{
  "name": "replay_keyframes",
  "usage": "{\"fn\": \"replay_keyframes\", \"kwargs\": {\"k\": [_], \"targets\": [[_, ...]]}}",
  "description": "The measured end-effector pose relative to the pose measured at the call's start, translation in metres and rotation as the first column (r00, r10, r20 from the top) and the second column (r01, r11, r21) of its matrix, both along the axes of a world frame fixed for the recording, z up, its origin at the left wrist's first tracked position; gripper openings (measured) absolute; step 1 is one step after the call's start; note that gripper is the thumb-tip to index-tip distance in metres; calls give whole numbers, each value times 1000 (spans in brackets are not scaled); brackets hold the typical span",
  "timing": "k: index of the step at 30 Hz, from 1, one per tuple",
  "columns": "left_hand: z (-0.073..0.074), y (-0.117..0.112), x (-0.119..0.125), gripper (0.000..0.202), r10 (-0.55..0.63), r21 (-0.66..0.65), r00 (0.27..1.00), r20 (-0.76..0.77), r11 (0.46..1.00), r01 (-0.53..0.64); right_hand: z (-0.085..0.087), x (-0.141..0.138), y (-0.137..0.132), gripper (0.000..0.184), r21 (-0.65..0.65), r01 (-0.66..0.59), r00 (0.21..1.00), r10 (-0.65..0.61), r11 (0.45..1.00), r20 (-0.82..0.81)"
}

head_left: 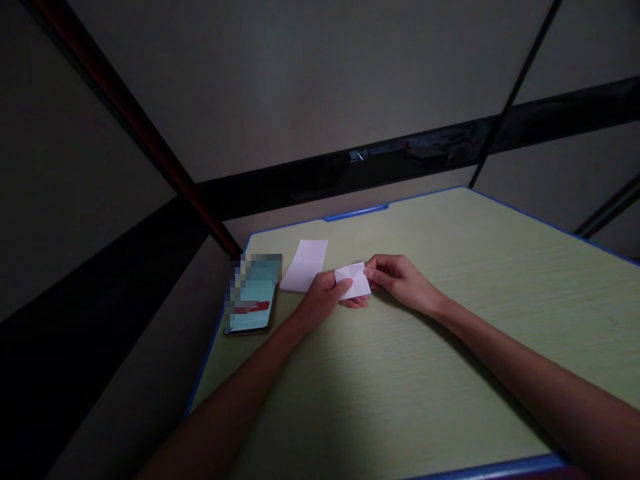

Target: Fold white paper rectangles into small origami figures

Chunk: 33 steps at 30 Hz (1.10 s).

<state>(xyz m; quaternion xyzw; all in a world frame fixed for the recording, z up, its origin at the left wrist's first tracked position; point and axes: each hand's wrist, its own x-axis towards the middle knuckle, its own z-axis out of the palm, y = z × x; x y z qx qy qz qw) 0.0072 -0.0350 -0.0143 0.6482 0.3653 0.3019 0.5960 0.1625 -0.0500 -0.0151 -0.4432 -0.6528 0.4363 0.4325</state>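
Inspector: While the left hand [325, 297] pinches the small white folded paper piece [354, 280] at its near corner, the right hand [397, 277] grips its far edge, low over the pale green blue-edged surface [450, 267].

Clerk: Recommendation?

Inspector: In my judgement, square the edges before pressing any crease. A flat white paper rectangle [305, 265] and a lit dark smartphone [253, 297] lie leftward.
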Motion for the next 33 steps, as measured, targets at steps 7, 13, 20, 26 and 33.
{"fn": "replay_keyframes", "kwargs": {"k": [7,13,20,26,33], "targets": [[-2,0,2,21,146,-25,988,48,989,-145,-1,0,-2,16,-66,-32,998,28,997,-54],[0,-2,2,18,161,-4,986,46,987,-161,1,-2,-2,14,-78,-30,996,23,996,-84],[0,-2,2,19,114,-7,993,44,993,-114,7,-8,-6,10,-65,34,984,-44,997,-171],[1,-1,-2,19,32,-128,997,72,992,-23,5,-4,-7,16,18,18,984,-14,1000,-176],[0,-2,0,15,18,-200,994,107,980,4,7,-2,-6,10,129,-24,997,32,991,-63]]}}
